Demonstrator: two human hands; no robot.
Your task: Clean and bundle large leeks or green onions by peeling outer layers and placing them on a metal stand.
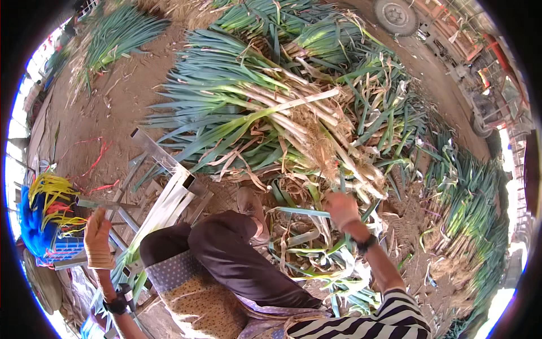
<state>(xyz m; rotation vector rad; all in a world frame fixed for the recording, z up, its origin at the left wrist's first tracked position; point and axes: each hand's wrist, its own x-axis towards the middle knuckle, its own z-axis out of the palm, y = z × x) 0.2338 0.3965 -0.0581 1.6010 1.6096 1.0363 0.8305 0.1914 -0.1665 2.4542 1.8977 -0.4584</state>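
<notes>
My right hand (341, 210), in a light glove, is closed beside the root ends of a big heap of leeks (282, 107). A green leek leaf (302, 212) runs out from its fingers to the left. My left hand (99, 240), gloved too, is raised at the far left with its fingers stretched upward and nothing in them. Between that hand and my knees, peeled leeks (169, 200) with white stalks lie along a metal frame (152, 151). One leek (293, 104) lies slantwise across the top of the heap.
Stripped leaves (344, 268) litter the ground by my feet. Yellow ties (51, 192) hang over a blue bundle (36, 223) at the left; red string (101, 155) lies behind it. More leeks stand in rows at right (474, 209) and far left (116, 39). A wheeled vehicle (398, 17) stands at the back right.
</notes>
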